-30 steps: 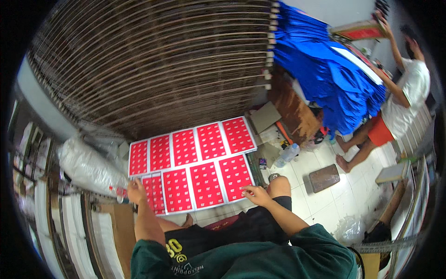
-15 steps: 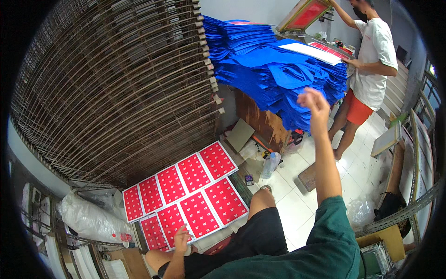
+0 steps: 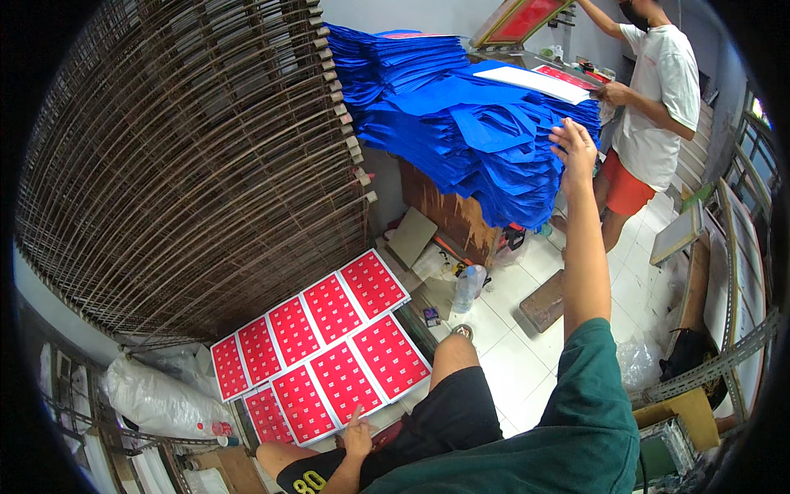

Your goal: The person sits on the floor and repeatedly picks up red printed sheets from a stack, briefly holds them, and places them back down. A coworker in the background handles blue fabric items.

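My right hand is raised, arm stretched out, in front of the near right edge of a pile of blue fabric pieces. Its fingers are slightly bent and apart, with nothing between them. Low in the view, my left hand hovers by my lap, index finger stretched out beside the lower row of red printed sheets. It holds nothing that I can see. These white-edged sheets lie in two overlapping rows. Beyond my right hand, a co-worker's hand touches the edge of a red-and-white sheet on the pile.
A tall wire drying rack fills the left side. The co-worker raises a framed red printing screen. On the tiled floor are a plastic bottle and a brown block. Plastic-wrapped rolls lie lower left.
My right hand has shifted slightly right and farther away, its fingers more spread. My left hand has moved right, toward my lap. The view has turned a little.
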Demonstrator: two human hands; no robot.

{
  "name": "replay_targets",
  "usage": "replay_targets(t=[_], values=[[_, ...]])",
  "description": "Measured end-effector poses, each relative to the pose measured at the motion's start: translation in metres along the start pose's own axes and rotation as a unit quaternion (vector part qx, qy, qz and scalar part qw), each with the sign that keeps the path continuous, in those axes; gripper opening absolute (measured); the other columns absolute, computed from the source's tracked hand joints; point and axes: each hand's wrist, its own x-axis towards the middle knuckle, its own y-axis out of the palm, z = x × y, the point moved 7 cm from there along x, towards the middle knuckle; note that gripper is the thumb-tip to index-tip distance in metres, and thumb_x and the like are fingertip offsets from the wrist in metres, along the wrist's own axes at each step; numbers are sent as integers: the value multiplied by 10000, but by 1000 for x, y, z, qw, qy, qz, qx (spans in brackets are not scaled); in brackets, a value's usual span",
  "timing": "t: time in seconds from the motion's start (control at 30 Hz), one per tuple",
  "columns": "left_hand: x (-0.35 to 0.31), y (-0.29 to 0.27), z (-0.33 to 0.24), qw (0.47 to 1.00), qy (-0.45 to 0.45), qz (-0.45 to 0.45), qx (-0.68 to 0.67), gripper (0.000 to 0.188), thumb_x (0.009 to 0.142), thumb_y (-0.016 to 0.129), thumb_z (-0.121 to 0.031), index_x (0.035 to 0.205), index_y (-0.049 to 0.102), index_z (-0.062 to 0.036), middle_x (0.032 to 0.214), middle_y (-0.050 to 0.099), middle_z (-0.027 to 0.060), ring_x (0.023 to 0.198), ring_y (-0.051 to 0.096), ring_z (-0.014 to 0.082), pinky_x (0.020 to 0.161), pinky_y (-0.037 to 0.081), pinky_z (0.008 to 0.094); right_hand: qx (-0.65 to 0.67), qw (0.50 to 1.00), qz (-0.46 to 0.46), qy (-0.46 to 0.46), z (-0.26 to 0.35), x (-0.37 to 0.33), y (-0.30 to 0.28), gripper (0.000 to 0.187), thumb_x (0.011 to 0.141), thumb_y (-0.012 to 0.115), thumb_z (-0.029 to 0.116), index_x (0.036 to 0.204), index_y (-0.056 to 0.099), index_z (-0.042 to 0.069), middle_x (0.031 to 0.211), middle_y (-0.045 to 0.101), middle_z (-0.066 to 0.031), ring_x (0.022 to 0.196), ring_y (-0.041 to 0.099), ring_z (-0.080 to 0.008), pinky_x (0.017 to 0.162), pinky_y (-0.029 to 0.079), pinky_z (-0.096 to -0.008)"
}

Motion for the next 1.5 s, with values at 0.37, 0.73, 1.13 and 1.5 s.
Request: replay_targets(t=[0.37, 0.73, 1.13, 1.5], values=[[0, 12, 20, 985, -140, 14, -104, 463, 790, 665, -247, 1167, 521, -21, 969, 623, 167, 843, 623, 228, 731, 499, 318, 275, 958, -64, 48, -21, 111, -56, 749, 825, 562, 405, 1309, 186, -25, 1226, 342, -288, 1091, 465, -389, 944, 407, -459], [0, -4, 18, 986, -147, -4, -83, 509, 752, 705, -263, 1145, 528, 6, 929, 636, 164, 800, 631, 213, 711, 508, 310, 337, 937, 9, 88, -40, 166, -75, 703, 872, 458, 438, 1346, 171, 4, 1322, 277, -286, 1188, 380, -416, 965, 369, -522], [-4, 7, 27, 979, -154, 20, -131, 546, 750, 707, -257, 1187, 499, -4, 938, 625, 158, 811, 624, 193, 704, 508, 300, 16, 992, 29, 124, -10, 143, -19, 377, 957, 297, 220, 1259, 306, -4, 1225, 438, -187, 1109, 485, -286, 922, 443, -455], [24, 9, 6, 989, -78, 45, -116, 557, 758, 705, -258, 1205, 477, -14, 995, 617, 150, 893, 610, 197, 767, 491, 317, 138, 978, 135, -76, 68, 41, 50, 411, 958, 360, 222, 1312, 221, 67, 1259, 387, -132, 1114, 478, -332, 913, 437, -455]])
